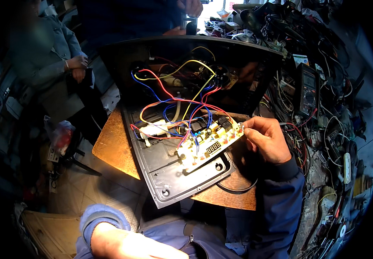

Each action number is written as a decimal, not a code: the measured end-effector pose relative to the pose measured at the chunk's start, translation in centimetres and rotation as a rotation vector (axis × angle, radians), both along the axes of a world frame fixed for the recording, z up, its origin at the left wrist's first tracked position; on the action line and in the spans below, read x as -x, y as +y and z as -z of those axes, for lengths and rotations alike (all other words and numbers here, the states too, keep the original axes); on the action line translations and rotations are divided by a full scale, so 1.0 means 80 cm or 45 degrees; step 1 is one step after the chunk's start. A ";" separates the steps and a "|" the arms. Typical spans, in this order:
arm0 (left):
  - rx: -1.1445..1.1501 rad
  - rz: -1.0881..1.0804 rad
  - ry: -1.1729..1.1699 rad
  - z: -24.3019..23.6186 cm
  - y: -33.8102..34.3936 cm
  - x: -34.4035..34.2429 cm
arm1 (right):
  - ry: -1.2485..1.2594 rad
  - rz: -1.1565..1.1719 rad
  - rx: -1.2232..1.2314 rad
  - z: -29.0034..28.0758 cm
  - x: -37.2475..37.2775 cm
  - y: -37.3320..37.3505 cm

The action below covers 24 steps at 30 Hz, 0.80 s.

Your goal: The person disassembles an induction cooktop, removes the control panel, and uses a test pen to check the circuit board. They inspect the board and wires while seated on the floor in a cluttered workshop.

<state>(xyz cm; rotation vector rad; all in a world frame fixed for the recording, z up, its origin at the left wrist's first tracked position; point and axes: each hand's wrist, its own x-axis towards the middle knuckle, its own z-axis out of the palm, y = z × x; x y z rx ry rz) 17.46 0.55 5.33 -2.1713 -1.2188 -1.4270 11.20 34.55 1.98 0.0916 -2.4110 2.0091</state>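
My right hand (265,137) pinches the right corner of a pale yellow circuit board (195,156) between thumb and fingers. The board carries a small dark digit display and lies tilted over a black plastic housing (165,159). Red, blue and yellow wires (190,101) run from the board up into the opened black upper panel (255,73). A white plastic part (154,128) with wires lies left of the board. My left hand (152,249) is low at the bottom edge, brightly lit, nearest my lap; its fingers are out of sight.
Under the housing is a wooden board (115,144), with a black cable (242,189) looping off the right side. A cluttered bench at right holds a multimeter (308,91), tangled wires and tools. One person (61,56) sits at upper left; another person's hand (190,7) shows at the top.
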 end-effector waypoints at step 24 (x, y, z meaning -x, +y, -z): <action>0.437 -1.416 -0.328 0.055 0.050 0.088 | 0.084 0.007 0.110 0.002 0.000 -0.004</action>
